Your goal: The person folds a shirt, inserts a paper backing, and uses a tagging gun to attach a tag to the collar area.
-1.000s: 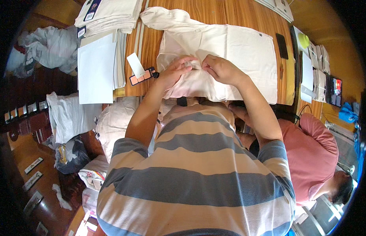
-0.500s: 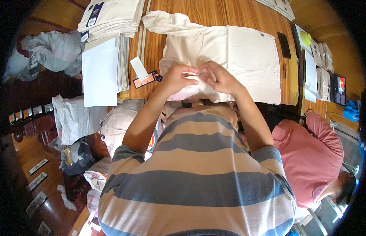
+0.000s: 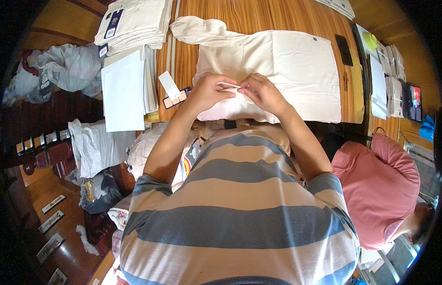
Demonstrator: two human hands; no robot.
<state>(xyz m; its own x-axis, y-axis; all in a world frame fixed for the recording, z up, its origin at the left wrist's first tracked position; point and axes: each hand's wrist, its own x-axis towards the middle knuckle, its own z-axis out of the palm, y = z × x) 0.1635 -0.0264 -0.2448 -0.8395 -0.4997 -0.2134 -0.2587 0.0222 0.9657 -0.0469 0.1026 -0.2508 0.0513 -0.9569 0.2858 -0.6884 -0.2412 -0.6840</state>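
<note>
A cream cloth garment [image 3: 304, 71] lies spread on the wooden table in front of me, with a sleeve-like part [image 3: 202, 29] stretching out at its far left. My left hand [image 3: 206, 93] and my right hand [image 3: 266, 96] meet over its near edge. Both are closed, pinching a narrow fold of the cloth between thumbs and fingertips. The fold shows as a thin pale strip running between the hands. Left of my left hand lie a dark blue tag with peach patches [image 3: 173, 101] and a white paper strip [image 3: 169, 84] overlapping it.
Folded cream garments [image 3: 141, 23] with navy tags are stacked at the far left, beside white sheets [image 3: 123, 92]. A black phone [image 3: 344, 50] lies right of the garment. At right, a person in a pink shirt [image 3: 375, 190] sits near a second table with tied bundles [image 3: 394, 97].
My hands have drawn closer together along the fold. My right fingers, spread somewhat apart before, now pinch the cloth tightly.
</note>
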